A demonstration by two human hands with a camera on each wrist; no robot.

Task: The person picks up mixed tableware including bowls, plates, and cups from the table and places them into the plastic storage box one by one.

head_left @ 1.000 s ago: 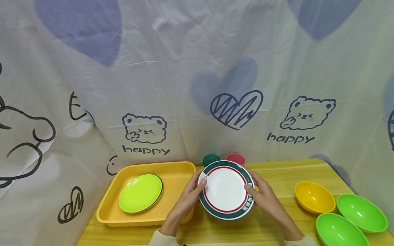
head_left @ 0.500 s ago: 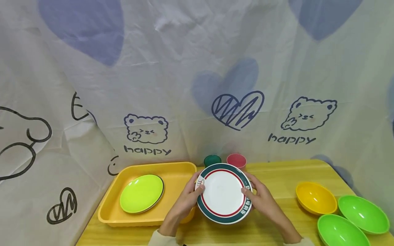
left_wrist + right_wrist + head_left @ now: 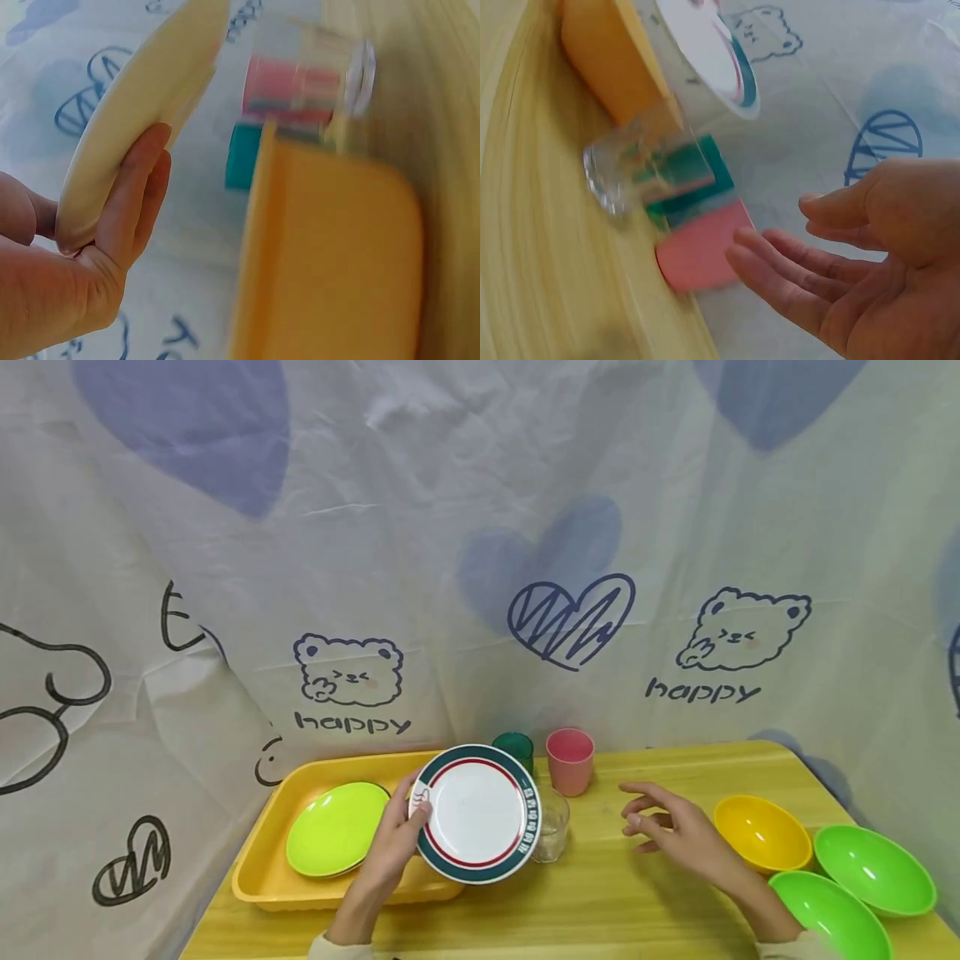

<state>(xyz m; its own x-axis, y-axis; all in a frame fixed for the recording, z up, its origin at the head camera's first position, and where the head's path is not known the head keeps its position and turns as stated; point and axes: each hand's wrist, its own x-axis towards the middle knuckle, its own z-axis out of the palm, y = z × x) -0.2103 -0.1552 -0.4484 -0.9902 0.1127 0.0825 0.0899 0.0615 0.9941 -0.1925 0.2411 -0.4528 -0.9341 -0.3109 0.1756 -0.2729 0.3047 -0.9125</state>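
My left hand (image 3: 392, 839) pinches the left rim of a white plate (image 3: 477, 814) with a dark green band and a red ring, thumb on its face and fingers behind. In the left wrist view the plate's pale underside (image 3: 139, 105) tilts up from the hand. The plate is held above the table, overlapping the tray's right end and partly hiding a clear glass (image 3: 552, 827). My right hand (image 3: 678, 831) is off the plate, holding nothing, its fingers loosely bent above the table. In the right wrist view a pink cup (image 3: 705, 247) appears beyond its fingertips.
An orange-yellow tray (image 3: 262, 860) at left holds a lime-green plate (image 3: 337, 829) with a dark edge showing beneath it. Behind stand a green cup (image 3: 514, 745) and the pink cup. At right are a yellow bowl (image 3: 763, 833) and two green bowls (image 3: 873, 868).
Both hands held the plate earlier. The right hand has let go and moved right; the left has carried the plate left toward the tray, uncovering the clear glass and the pink cup.
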